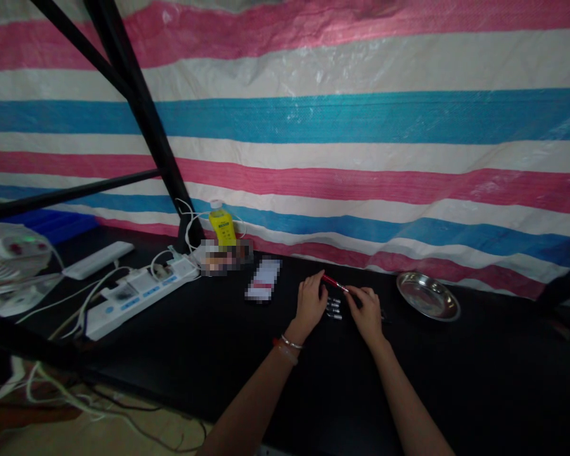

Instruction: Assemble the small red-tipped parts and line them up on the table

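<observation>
A slim red pen-shaped tool [334, 282] with a silver end is held between my two hands, just above the black table. My left hand [310, 301] has its fingertips closed on the red end at the left. At the silver right end, my right hand [367, 311] pinches with thumb and forefinger. Between the hands, several small silver metal pieces [334, 310] lie in a row on the table. A small dark object [384, 316] shows partly beside my right hand; its kind is unclear.
A round steel dish [427, 296] stands to the right. Left of my hands are a phone [264, 280], a yellow bottle [223, 227], a white power strip [142, 294] with cables, and a white fan [12, 256]. A black metal frame [145, 120] rises at the left before striped sheeting.
</observation>
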Tool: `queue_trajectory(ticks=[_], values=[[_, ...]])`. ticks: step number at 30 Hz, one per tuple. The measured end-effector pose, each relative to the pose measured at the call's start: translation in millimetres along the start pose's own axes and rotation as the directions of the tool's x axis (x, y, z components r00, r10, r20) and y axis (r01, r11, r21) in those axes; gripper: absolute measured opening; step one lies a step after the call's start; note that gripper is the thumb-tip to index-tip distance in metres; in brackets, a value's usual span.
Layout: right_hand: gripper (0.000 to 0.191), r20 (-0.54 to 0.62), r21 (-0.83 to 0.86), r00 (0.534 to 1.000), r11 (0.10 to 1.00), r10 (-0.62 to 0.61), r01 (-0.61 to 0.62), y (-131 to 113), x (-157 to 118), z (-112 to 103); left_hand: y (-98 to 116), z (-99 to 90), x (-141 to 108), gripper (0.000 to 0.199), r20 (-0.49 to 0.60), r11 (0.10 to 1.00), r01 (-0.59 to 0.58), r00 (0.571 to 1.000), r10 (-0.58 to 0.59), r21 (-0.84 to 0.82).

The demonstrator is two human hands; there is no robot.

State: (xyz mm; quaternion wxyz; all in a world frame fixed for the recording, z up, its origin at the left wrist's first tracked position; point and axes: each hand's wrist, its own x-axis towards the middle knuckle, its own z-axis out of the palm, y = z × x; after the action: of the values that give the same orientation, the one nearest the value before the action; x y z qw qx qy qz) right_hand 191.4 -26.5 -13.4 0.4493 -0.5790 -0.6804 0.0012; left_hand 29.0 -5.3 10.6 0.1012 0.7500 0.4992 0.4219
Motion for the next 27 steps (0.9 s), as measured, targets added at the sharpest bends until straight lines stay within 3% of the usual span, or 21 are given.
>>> queue_trajectory(ticks=[4,8,16,27], values=[[0.031,0.001,0.042,1.0,0.999,0.006,-0.006,-3.3,0.7,0.0,3.4,-4.2,0.5,0.046,-0.002,0.997,-0.079,0.997,0.079,-0.01],[0.03,0.01,0.069,1.0,0.998,0.004,-0.005,-3.6,1.1,0.6,3.7,-3.1,0.2,0.037,-0.008,0.992,-0.129,0.992,0.129,0.0],[0.026,0.06,0.086,0.998,0.996,0.011,-0.016,-2.4,0.6,3.6,-1.9,1.9,0.5,0.027,-0.039,0.994,-0.106,0.994,0.105,-0.025],[0.029,0.059,0.05,0.997,0.997,0.057,-0.06,7.2,-1.8,11.2,-2.2,1.0,0.8,0.025,0.01,0.992,-0.095,0.995,0.096,-0.078]])
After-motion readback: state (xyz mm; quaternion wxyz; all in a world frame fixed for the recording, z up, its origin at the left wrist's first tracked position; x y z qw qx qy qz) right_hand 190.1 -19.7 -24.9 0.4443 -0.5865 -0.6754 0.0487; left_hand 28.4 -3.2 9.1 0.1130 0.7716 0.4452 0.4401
